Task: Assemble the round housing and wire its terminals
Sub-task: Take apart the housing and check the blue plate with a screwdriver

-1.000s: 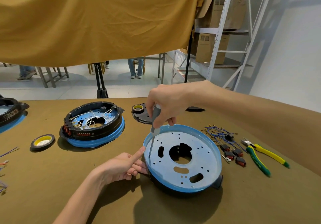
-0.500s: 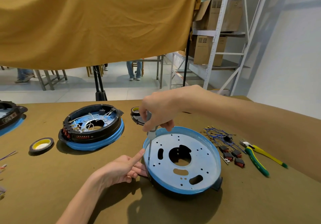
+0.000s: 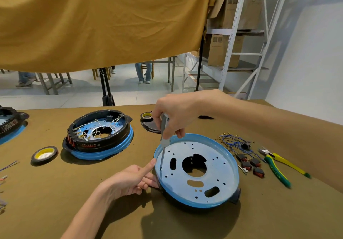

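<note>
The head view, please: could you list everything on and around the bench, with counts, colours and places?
Housing: one, blue plate on black base, front centre.
Wired housing: one, black ring on blue plate, left of centre.
Third housing: one, black and blue, cut off at left edge.
Tape rolls: two, black with yellow core, one front left, one at back on a black part.
Screwdriver: one, grey, tip on the front housing's plate.
Wires: a bundle, blue, right of the housing.
Switches: several, black and red, below the wires.
Pliers: one, green and yellow, far right.
Cloth: one, mustard, hanging above.
Shelving: one, white, with cardboard boxes, behind.
Left hand: steadies the housing's rim.
Right hand: grips the screwdriver.
</note>
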Action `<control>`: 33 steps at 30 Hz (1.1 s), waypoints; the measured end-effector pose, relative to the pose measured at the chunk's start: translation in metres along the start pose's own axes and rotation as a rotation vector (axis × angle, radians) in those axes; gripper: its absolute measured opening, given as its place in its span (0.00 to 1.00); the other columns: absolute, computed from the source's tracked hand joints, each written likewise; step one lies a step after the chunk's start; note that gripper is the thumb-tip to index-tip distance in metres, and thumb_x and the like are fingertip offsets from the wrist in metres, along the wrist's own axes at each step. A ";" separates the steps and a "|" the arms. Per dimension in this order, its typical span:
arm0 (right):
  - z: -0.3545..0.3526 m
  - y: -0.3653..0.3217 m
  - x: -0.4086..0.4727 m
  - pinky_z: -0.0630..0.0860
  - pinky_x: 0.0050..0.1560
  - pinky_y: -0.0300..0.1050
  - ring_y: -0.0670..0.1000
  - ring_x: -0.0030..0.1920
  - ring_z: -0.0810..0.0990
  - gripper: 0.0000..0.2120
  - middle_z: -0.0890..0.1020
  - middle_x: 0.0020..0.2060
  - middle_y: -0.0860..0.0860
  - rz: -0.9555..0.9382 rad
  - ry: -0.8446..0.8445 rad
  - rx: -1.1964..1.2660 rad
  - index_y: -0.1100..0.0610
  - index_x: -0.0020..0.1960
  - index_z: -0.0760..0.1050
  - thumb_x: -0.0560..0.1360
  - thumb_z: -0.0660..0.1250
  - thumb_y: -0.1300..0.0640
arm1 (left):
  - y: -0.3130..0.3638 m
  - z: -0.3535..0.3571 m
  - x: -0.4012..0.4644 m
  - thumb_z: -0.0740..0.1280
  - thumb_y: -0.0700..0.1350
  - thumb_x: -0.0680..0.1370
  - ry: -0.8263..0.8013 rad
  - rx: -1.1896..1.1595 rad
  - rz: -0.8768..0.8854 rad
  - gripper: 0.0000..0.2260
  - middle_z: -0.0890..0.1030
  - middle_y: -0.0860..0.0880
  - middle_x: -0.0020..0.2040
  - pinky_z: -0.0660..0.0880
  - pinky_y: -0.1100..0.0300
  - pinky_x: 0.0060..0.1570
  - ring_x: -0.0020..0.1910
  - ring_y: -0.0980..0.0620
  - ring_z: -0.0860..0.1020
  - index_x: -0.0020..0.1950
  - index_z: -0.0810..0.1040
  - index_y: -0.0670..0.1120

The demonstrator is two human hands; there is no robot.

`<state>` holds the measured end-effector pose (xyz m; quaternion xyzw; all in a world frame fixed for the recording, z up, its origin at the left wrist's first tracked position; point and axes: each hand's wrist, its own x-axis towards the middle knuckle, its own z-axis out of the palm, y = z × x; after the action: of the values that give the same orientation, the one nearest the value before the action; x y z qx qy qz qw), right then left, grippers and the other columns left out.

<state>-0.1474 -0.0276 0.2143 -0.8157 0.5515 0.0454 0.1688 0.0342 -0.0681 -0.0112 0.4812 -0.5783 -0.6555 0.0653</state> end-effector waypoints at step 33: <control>0.058 0.121 -0.080 0.84 0.41 0.44 0.58 0.45 0.88 0.11 0.87 0.45 0.60 0.271 0.490 1.008 0.65 0.54 0.75 0.76 0.74 0.63 | 0.016 0.021 -0.023 0.66 0.72 0.67 0.176 -0.191 0.017 0.41 0.85 0.40 0.46 0.78 0.59 0.39 0.48 0.46 0.83 0.63 0.78 0.38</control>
<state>-0.2823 0.0213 0.1533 -0.5432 0.6277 -0.3920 0.3966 0.0238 -0.0445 0.0121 0.5234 -0.5095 -0.6623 0.1670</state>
